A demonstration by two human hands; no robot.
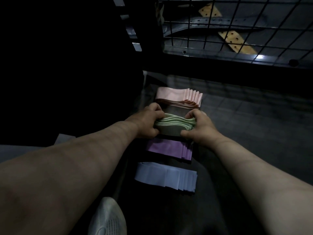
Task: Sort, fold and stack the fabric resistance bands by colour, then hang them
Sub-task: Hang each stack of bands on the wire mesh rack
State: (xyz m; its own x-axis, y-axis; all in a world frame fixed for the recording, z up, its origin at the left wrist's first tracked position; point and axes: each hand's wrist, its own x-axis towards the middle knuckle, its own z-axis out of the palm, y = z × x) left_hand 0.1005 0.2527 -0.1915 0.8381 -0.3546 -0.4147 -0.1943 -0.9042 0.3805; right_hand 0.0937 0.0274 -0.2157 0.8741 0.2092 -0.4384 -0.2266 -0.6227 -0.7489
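Note:
A stack of folded green bands (171, 127) is held at both ends, lifted slightly over a dark surface. My left hand (146, 122) grips its left end and my right hand (197, 127) grips its right end, fingers curled round the edges. Beyond it lies a pink stack (176, 95) with dark red bands (183, 103) along its near edge. Nearer to me lie a purple stack (167, 149) and a pale blue stack (166, 176), all in one column.
A black wire grid rack (237, 31) stands at the back right with dark belts and tan leather tabs (237, 42) behind it. A white shoe (108, 217) shows at the bottom. The left side is dark. The grey floor (254, 124) spreads to the right.

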